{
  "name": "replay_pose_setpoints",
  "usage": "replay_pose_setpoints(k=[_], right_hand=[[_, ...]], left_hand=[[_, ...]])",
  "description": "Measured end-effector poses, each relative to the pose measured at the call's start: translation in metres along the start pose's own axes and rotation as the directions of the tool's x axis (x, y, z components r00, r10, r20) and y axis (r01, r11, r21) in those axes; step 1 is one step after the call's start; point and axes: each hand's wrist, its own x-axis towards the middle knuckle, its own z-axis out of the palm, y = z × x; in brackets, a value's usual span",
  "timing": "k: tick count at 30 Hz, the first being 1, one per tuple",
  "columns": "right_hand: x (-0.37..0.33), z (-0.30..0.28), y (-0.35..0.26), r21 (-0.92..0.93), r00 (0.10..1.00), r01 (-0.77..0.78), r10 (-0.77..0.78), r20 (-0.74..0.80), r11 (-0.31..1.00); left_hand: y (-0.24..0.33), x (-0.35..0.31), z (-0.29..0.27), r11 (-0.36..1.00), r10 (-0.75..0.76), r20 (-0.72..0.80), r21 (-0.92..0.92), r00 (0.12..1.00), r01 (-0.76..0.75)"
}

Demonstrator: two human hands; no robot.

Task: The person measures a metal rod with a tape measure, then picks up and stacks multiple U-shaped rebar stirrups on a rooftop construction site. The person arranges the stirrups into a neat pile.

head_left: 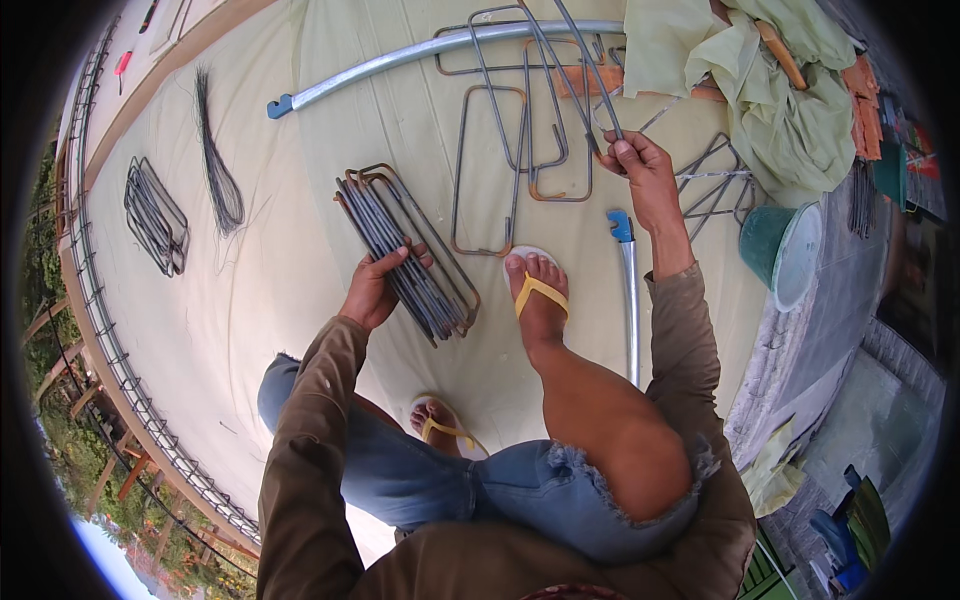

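My left hand (375,285) is closed around a thick bundle of bent steel rebar stirrups (400,255), rectangular loops stacked together with rust at some corners. Out to the upper right, my right hand (642,170) grips the corner of a single rebar stirrup (575,75), pinched between thumb and fingers. That loop stretches up and away past the top edge of the view. More loose stirrups (460,180) lie overlapping on the pale sheet between my hands, partly crossed by the raised one.
A long metal bar with a blue end (400,62) lies at the back; a shorter one (628,290) sits by my right forearm. Tie wire (215,165) and another stirrup bundle (155,215) rest at left. A green bucket (775,245) stands at right below crumpled sheeting (790,120).
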Motion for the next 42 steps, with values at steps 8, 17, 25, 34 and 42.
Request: replay_pose_setpoints(k=[8,17,25,34,42], right_hand=[[-0.094,0.065,0.029,0.445,0.793,-0.495,0.177,0.583,0.746],[-0.141,0.143,0.071,-0.146,0.637,-0.186,0.232,0.735,0.972],[-0.132,0.156,0.081,-0.326,0.716,0.046,0.196,0.670,0.944],[-0.078,0.144,0.040,-0.521,0.812,0.265,0.103,0.574,0.812],[0.056,0.081,0.056,-0.846,0.960,0.164,-0.281,0.018,0.507]], left_hand=[[-0.004,-0.004,-0.004,1.000,0.007,-0.028,-0.008,1.000,-0.007],[-0.002,-0.007,-0.002,0.998,0.067,-0.019,-0.003,0.998,-0.068],[-0.004,-0.008,-0.009,0.999,0.014,0.002,0.037,1.000,-0.014],[-0.007,-0.008,-0.009,0.995,0.026,-0.036,0.098,0.999,-0.022],[-0.005,-0.013,-0.012,0.997,0.005,-0.009,0.074,1.000,-0.004]])
